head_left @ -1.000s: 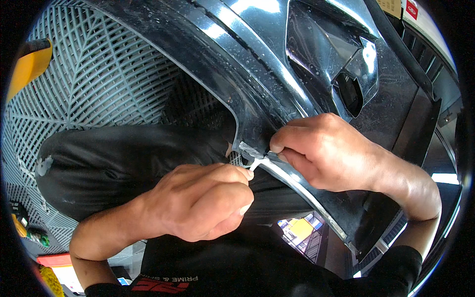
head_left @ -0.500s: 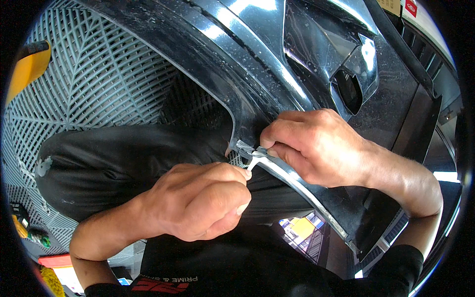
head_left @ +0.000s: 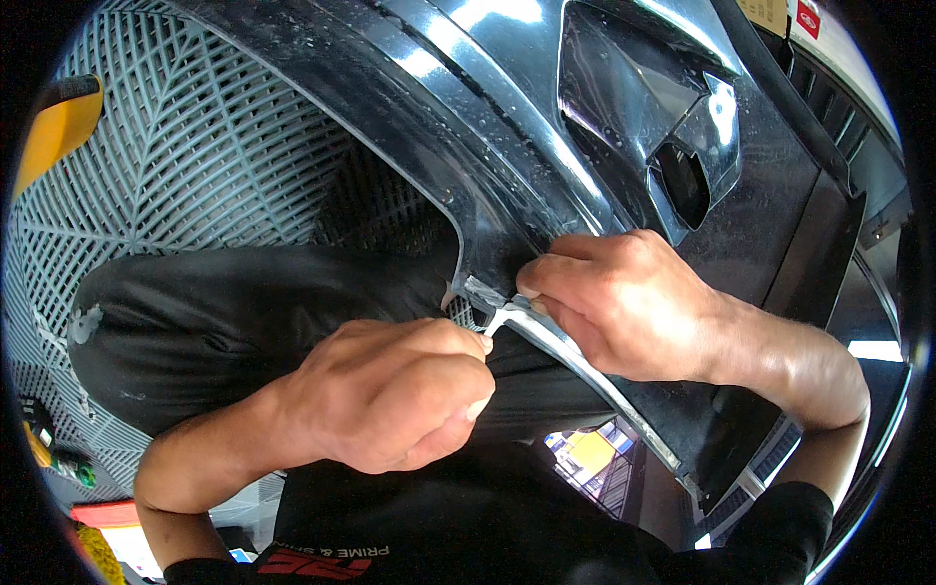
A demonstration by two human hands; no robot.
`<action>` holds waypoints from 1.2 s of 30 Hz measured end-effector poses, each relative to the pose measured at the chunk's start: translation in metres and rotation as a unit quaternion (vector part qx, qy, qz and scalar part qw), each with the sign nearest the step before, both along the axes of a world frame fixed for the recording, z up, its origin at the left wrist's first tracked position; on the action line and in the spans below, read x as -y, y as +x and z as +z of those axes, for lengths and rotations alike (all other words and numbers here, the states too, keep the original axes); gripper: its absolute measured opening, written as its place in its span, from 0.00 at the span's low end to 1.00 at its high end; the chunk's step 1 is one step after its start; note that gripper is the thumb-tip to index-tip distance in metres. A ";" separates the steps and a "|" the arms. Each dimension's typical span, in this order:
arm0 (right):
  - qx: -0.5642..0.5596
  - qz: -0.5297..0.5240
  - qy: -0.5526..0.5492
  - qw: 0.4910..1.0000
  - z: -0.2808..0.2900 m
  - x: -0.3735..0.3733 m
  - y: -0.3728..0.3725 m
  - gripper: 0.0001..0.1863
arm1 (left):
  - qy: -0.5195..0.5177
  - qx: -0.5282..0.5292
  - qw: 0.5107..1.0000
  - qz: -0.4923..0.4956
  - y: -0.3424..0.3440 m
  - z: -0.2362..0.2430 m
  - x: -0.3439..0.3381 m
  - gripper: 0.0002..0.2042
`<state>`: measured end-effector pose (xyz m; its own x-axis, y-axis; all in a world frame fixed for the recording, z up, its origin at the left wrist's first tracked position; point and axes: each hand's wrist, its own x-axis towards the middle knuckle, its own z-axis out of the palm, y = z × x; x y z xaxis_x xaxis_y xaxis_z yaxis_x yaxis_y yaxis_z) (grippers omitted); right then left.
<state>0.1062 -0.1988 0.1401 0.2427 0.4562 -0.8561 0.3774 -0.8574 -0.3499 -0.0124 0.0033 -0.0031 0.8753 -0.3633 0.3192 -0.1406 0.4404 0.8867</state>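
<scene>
Black panel (head_left: pixel 487 185), left fingers (head_left: pixel 450 343) pinching pale strip (head_left: pixel 502 316), right fingers (head_left: pixel 561 276) pinching at panel edge, lettered shirt (head_left: pixel 468 517), red label (head_left: pixel 808 19)

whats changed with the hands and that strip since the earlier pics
Only a small shift: since the first picture, the bare right hand has moved slightly left along the glossy black curved panel, its fingertips now nearer where the thin whitish strip branches off. No new hold or release shows. The bare left hand still pinches the strip.
</scene>
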 end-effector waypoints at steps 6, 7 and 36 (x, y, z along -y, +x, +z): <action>-0.025 -0.009 -0.019 0.999 0.004 0.003 0.003 0.09 | -0.008 -0.009 1.000 -0.006 0.001 0.001 0.000 0.16; -0.031 -0.011 -0.014 0.999 0.003 0.003 0.005 0.08 | -0.012 -0.014 1.000 -0.013 0.002 0.001 0.000 0.17; -0.002 -0.021 -0.014 1.000 -0.001 -0.007 -0.002 0.11 | -0.033 -0.028 0.999 -0.009 0.006 0.003 0.001 0.15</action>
